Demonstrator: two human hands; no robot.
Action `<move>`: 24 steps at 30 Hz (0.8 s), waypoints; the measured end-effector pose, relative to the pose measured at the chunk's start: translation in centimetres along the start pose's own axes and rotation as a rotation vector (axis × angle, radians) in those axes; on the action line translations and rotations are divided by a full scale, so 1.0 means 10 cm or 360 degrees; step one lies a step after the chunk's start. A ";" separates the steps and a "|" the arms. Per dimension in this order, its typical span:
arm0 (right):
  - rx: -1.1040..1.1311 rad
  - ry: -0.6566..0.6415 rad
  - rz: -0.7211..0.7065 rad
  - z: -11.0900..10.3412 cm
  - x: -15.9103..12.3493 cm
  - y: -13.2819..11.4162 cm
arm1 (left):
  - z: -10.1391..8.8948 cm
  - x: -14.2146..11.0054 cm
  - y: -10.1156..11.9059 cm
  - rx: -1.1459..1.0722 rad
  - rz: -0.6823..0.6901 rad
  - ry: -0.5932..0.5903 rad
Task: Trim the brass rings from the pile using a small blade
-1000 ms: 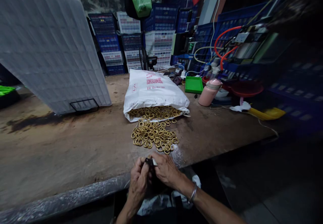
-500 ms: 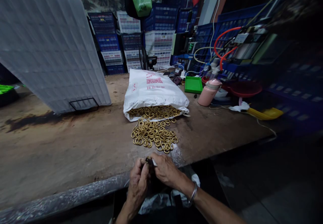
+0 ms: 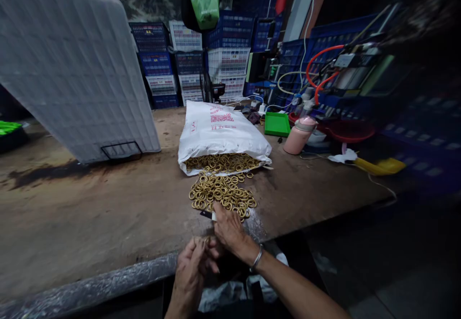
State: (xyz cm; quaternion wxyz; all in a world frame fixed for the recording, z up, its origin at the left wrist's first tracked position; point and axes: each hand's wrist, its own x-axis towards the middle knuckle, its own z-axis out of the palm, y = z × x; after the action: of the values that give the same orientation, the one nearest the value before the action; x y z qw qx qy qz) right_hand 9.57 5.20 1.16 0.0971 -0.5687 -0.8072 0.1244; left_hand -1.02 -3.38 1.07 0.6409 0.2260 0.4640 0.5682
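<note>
Left hand (image 3: 190, 266) is curling, thumb near fingers; can't tell if it's holding anything. Dark-and-white tool (image 3: 206, 214) is jutting over the table (image 3: 144, 218). Gold-coloured rings (image 3: 219, 192) are spilling from the bag (image 3: 225, 139); probably light, stiff, slippery; pinch rims. Right hand (image 3: 231, 229) is gripping the tool beside them.

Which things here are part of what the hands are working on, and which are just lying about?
In use, it seems:
- gold-coloured rings
- open white sack with more rings inside
- small black-and-white tool in the right hand

Apparently just lying about:
- pink bottle
- green tray
- yellow scoop-like item
</note>
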 end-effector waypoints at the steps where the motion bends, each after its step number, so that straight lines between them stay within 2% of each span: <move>1: -0.0026 0.0041 0.0003 0.01 0.04 -0.01 | -0.02 0.02 0.01 -0.0079 0.0003 0.0025; 5: -0.0128 0.0065 0.0003 0.04 0.15 -0.03 | -0.11 0.07 0.05 -0.0315 -0.0067 0.0042; 10: -0.0148 0.0053 0.0003 0.13 0.16 0.00 | -0.18 0.13 0.08 -0.0573 -0.0272 0.0014; 15: -0.0095 0.0110 -0.0009 0.15 0.17 0.06 | -0.16 0.19 0.10 -0.0622 -0.0386 0.0098; 19: 0.0162 0.0082 0.0069 0.02 0.17 0.08 | -0.07 0.20 0.15 -0.0401 -0.0257 0.0119; 21: 0.0412 0.0107 0.0056 -0.04 0.17 0.09 | -0.03 0.23 0.15 -0.0261 -0.0119 0.0110; 24: 0.0851 0.0169 0.0010 -0.08 0.14 0.13 | -0.02 0.32 0.09 -0.0014 0.0112 0.0199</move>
State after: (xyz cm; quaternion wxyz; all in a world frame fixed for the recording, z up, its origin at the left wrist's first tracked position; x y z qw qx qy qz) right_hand 10.49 6.98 1.51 0.2856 -0.5311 -0.7378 0.3033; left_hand -1.89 -0.20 0.60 0.5914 0.2035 0.4924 0.6054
